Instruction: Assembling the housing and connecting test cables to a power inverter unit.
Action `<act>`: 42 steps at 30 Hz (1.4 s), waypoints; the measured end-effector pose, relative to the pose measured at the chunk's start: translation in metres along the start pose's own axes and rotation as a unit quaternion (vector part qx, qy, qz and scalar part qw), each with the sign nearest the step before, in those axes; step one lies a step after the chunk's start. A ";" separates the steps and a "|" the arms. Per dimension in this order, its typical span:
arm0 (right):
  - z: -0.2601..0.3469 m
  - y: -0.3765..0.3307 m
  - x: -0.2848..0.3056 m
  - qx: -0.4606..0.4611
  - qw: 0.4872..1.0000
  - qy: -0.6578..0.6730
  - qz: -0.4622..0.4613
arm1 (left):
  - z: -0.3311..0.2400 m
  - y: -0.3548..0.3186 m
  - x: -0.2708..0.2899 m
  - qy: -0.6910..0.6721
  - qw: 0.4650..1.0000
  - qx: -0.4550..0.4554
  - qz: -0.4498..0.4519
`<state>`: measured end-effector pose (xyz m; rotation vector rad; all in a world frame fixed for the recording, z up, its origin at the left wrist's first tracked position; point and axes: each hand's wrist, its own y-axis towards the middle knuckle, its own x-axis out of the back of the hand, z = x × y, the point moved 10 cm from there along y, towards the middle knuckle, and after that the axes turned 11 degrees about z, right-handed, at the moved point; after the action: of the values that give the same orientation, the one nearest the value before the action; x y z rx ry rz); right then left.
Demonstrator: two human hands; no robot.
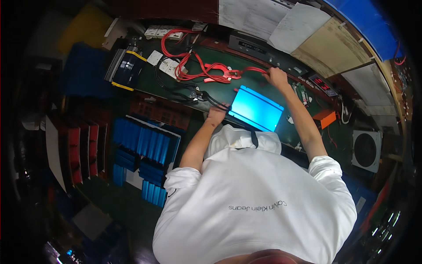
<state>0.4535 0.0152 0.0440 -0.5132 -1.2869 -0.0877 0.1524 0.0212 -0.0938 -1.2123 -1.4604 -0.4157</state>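
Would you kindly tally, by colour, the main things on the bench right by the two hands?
Blue: 1, the flat blue block
Red: 2, the red cable at the right hand, the red clamp
Black: 1, the black cable at the left hand
Total: 4

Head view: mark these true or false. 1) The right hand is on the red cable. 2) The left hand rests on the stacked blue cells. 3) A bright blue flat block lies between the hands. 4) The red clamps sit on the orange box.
1) True: the right hand grips the red cable.
2) False: the left hand holds black cables; the blue cells lie apart.
3) True: the blue block.
4) False: the red clamps lie on the green bench, away from the orange box.
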 end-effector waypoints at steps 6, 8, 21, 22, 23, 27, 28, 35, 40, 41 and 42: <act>-0.031 -0.010 -0.039 -0.065 0.976 0.200 -0.056 | 0.050 -0.054 -0.047 -0.314 0.936 0.097 -0.124; -0.070 -0.014 -0.084 -0.074 0.963 0.245 -0.079 | 0.058 -0.073 -0.054 -0.488 0.863 0.104 -0.083; -0.068 0.016 -0.165 -0.054 0.659 0.750 -0.018 | 0.048 -0.217 -0.072 -0.591 0.795 0.120 -0.063; -0.034 0.010 -0.144 -0.036 0.689 0.724 0.003 | 0.053 -0.213 -0.076 -0.593 0.786 0.147 -0.089; -0.011 0.003 -0.124 -0.025 0.763 0.646 0.006 | 0.053 -0.209 -0.056 -0.562 0.799 0.160 -0.143; 0.032 -0.014 -0.126 0.038 0.735 0.677 0.020 | 0.061 -0.165 -0.045 -0.535 0.816 0.203 -0.087; 0.042 -0.020 -0.131 0.041 0.728 0.684 0.023 | 0.065 -0.153 -0.044 -0.527 0.826 0.189 -0.075; 0.074 -0.042 -0.122 0.050 0.801 0.596 -0.023 | 0.064 -0.025 0.005 -0.528 0.816 0.023 -0.232; 0.090 -0.050 -0.104 0.034 0.851 0.523 -0.032 | 0.041 0.036 0.027 -0.504 0.838 -0.041 -0.208; 0.085 -0.051 -0.105 0.017 0.861 0.508 -0.025 | 0.032 0.040 0.034 -0.468 0.862 -0.046 -0.188; 0.087 -0.051 -0.103 0.019 0.862 0.505 -0.023 | 0.035 0.040 0.032 -0.470 0.861 -0.045 -0.191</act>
<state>0.3281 -0.0169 -0.0196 -0.3136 -0.2612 -0.3250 0.1730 0.0797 -0.0909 -1.2537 -2.5752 -0.1315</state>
